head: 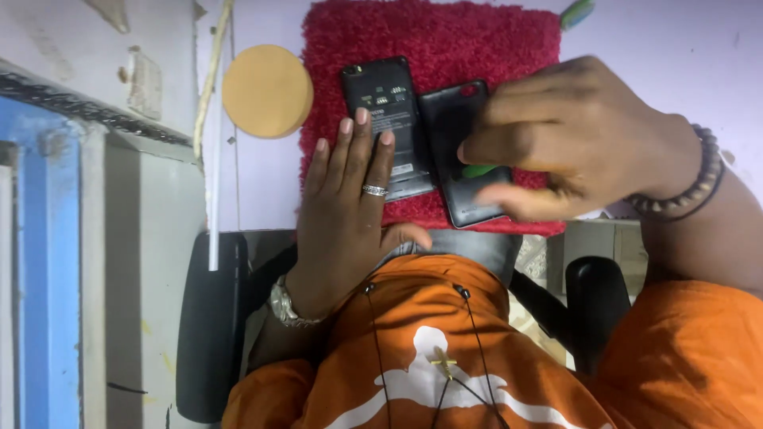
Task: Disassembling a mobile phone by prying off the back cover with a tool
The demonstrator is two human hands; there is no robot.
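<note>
**A:** Where does the phone stand?

**B:** The black phone lies face down on the red shaggy mat, its back open so the inside label and contacts show. Its back cover is already off and lies just right of it, touching along the edge, inner side up. So the opening looks done; what is left inside the body I can't judge from here.

**A:** And the hands?

**B:** The left hand lies flat and open, fingertips pressing the lower half of the phone, gripping nothing. It wears a ring and a metal watch. The right hand hovers over the cover's right side, fingers curled; a small green pick shows under the fingers. Whether the thumb and finger actually pinch it, I can't tell.

**A:** How does the phone look?

**B:** Slim, dark, matte, a little scuffed; the cover has a camera hole near its far end.

**A:** Around it?

**B:** The mat sits on a pale lilac table. Left of the mat is a round tan disc. Nearer, an orange shirt and black chair arms; a blue panel stands far left.
</note>
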